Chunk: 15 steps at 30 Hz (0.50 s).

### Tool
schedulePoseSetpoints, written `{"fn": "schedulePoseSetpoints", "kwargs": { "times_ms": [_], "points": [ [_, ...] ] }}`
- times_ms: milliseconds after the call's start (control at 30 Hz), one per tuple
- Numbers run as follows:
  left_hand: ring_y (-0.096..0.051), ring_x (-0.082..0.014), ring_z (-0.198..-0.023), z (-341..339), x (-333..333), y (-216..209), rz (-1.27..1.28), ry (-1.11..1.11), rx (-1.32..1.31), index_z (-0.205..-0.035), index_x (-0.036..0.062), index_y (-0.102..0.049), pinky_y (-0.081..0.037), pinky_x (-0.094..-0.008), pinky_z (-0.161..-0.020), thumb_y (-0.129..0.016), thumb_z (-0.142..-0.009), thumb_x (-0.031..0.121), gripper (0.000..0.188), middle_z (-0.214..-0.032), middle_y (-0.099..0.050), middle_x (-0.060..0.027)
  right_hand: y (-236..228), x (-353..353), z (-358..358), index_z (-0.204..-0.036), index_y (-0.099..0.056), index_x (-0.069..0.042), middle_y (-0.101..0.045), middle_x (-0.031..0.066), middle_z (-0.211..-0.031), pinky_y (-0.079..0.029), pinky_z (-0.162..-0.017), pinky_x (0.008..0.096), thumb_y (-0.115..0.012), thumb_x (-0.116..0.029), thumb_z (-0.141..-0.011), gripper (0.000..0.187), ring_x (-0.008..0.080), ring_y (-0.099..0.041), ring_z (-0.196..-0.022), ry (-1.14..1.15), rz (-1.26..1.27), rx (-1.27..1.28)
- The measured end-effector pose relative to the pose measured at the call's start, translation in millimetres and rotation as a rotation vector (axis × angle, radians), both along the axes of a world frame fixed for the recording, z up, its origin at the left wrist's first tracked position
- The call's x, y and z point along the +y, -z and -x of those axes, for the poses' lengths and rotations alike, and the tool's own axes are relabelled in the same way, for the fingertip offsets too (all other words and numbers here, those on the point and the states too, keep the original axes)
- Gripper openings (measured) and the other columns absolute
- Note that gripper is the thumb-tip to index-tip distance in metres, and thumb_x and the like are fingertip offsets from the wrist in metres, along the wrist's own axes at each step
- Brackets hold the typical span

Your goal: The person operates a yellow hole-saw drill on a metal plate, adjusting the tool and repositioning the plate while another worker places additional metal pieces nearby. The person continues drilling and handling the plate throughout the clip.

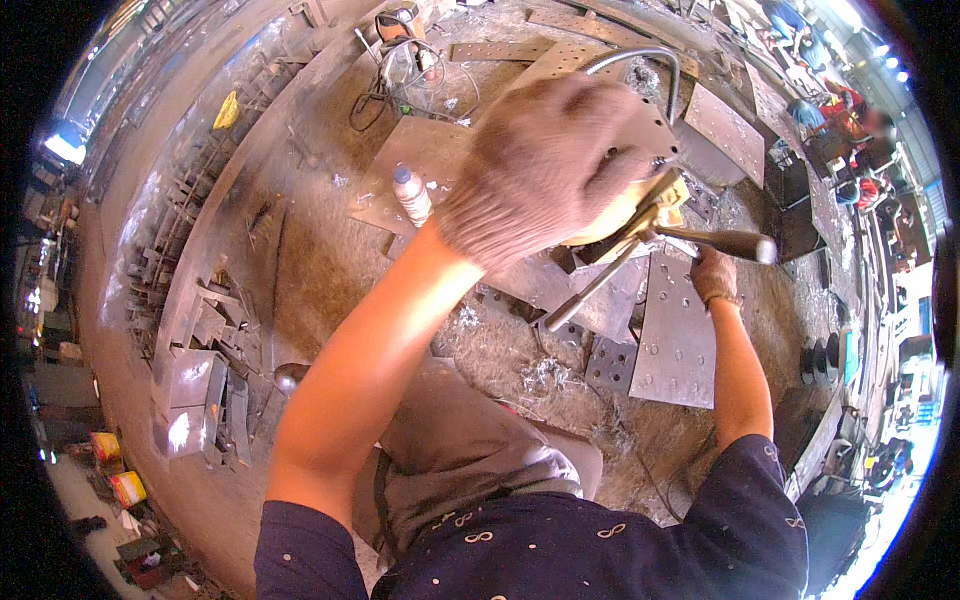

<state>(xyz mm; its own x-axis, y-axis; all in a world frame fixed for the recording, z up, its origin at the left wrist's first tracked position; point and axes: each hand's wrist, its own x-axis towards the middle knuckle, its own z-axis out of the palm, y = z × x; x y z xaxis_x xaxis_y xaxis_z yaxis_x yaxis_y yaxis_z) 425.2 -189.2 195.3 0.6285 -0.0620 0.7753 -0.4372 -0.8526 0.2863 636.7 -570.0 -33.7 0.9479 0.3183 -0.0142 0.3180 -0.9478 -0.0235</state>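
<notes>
The gloved left hand [560, 165] bends its fingers over a yellow machine [612, 214] (whether it grips, I cannot tell), while the gloved right hand [716, 276], lower and farther right, is closed around a lever [686, 245]; a bottle [412, 197] is left of the left hand, a metal plate [675, 340] below the right hand

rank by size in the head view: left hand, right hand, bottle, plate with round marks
1. left hand, probably enlarged by nearness
2. plate with round marks
3. bottle and right hand: too alike to rank
</notes>
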Motion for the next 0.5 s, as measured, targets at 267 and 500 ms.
{"fn": "schedulePoseSetpoints", "kwargs": {
  "times_ms": [267, 500],
  "points": [
    [-0.056, -0.0478, -0.147, -81, -16, -2, -0.244, -0.269, 0.515, -0.161, 0.0088, -0.054, -0.045, -0.0532, -0.124, -0.074, -0.083, 0.073, 0.102, -0.161, -0.056, -0.0258, -21, -9, 42, -0.119, -0.073, -0.016, -0.081, 0.0176, -0.100, -0.060, -0.083, 0.0568, -0.065, -0.025, -0.100, 0.022, 0.0415, -0.079, -0.096, -0.039, -0.036, -0.254],
    [-0.064, -0.0386, -0.142, -83, 7, -21, -0.098, -0.118, 0.646, -0.161, 0.0156, -0.059, -0.049, -0.0452, -0.121, -0.080, -0.071, 0.063, 0.104, -0.154, -0.066, -0.0204, -11, 11, 128, -0.118, -0.073, -0.019, -0.079, 0.0138, -0.094, -0.061, -0.070, 0.0535, -0.067, -0.022, -0.099, 0.020, 0.0384, -0.079, -0.085, -0.080, -0.182, -0.403]
  ]
}}
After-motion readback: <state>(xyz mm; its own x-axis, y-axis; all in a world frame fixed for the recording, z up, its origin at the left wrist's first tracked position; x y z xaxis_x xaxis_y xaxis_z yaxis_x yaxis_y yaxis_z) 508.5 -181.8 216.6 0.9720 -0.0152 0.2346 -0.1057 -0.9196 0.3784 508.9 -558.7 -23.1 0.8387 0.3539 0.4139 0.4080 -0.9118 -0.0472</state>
